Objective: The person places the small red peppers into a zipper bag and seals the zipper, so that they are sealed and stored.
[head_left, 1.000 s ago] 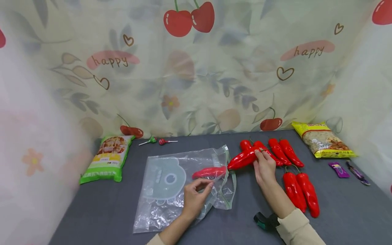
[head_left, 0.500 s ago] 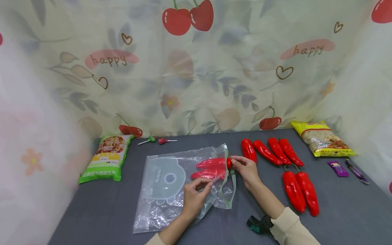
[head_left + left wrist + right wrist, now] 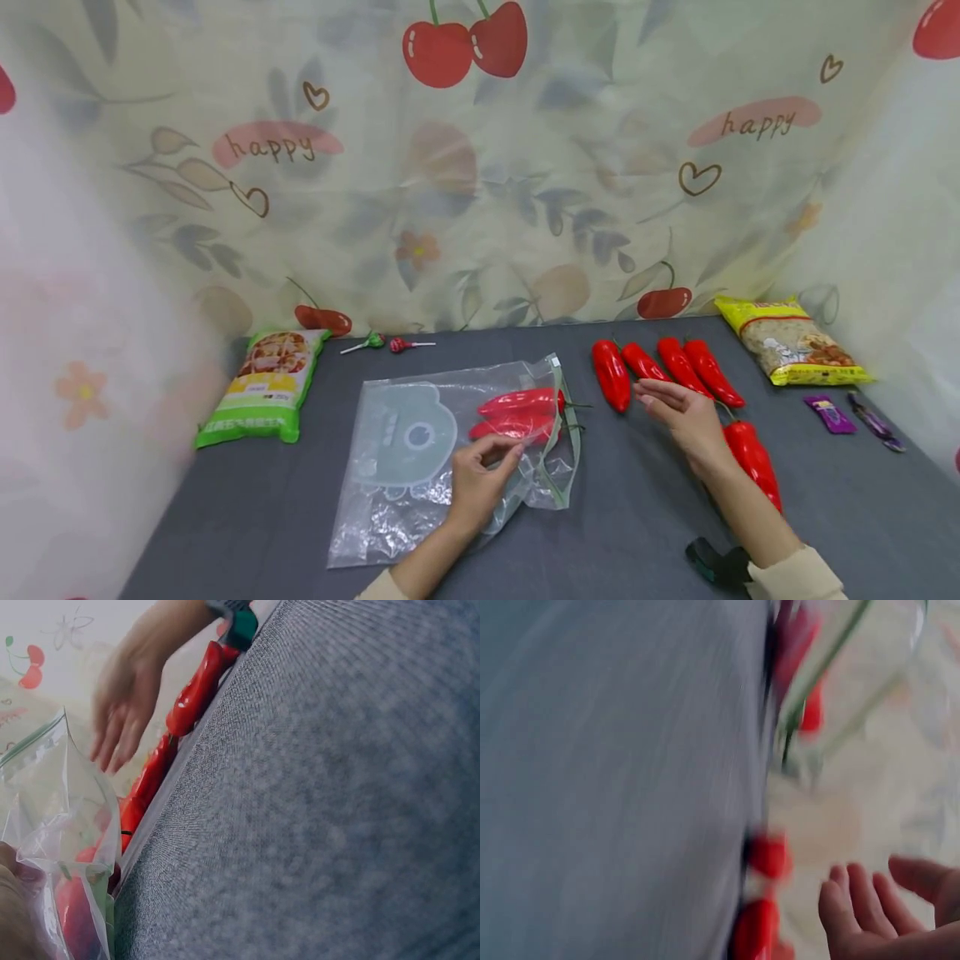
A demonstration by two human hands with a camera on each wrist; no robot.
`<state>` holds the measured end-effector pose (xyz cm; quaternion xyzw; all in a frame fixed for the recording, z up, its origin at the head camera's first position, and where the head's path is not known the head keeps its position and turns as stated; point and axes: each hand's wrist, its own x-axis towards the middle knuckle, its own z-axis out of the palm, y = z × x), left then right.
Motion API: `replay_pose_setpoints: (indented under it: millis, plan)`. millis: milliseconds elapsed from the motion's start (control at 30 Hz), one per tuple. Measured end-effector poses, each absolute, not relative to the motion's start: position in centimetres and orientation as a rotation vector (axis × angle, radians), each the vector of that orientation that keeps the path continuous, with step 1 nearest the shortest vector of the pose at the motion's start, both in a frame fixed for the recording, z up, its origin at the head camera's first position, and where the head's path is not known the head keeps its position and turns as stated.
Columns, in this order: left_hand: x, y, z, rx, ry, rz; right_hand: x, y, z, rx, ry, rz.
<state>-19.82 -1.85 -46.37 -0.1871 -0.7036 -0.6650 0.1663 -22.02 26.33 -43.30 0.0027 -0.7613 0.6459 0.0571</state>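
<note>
A clear zip bag (image 3: 390,525) lies on the table with its mouth to the right. Inside its mouth are two red chili peppers, an upper one (image 3: 517,402) and a lower one (image 3: 510,427), their stems poking out. My left hand (image 3: 476,487) pinches the bag's top layer near that mouth. To the right, my right hand (image 3: 693,429) is held above the table with fingers extended and nothing in it. Behind it several loose peppers (image 3: 611,375) lie in a row; another pepper (image 3: 752,462) is partly covered by my forearm. The right wrist view is blurred, with the right hand (image 3: 885,922) low.
At the left lies a green food packet (image 3: 258,387), and a yellow packet (image 3: 795,346) lies back right. Two lollipops, one green (image 3: 372,341) and one red (image 3: 400,345), are near the back edge. A purple candy (image 3: 828,414) and a dark wrapped stick (image 3: 876,423) lie far right.
My right hand slid a second pepper into the bag beside the first, let go of it, and moved back right over the loose peppers. The left hand stayed on the bag.
</note>
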Motion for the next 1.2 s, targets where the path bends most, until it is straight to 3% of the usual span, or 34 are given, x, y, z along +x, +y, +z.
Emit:
replay_pose_setpoints:
  millis: [167, 367, 933, 1067, 1200]
  plan:
    - [-19.9, -2.1, -46.5, -0.524, -2.007, -1.875, -19.8, 30.6, -42.6, -0.208, -2.515, 1.692]
    - [-20.0, -2.2, -46.7, -0.532, -1.989, -1.882, -19.4, 32.6, -42.6, -0.427, -2.644, 1.549]
    - [-19.9, -1.9, -46.6, -0.531, -1.999, -1.886, -19.7, 31.6, -43.4, -0.291, -3.048, 0.937]
    - [-19.9, -1.8, -46.6, -0.54, -2.002, -1.894, -19.6, 30.9, -43.0, -0.27, -2.989, 1.084]
    - [-19.9, -1.8, -46.7, -0.542, -1.993, -1.887, -20.3, 29.7, -41.9, -0.284, -2.771, 1.542]
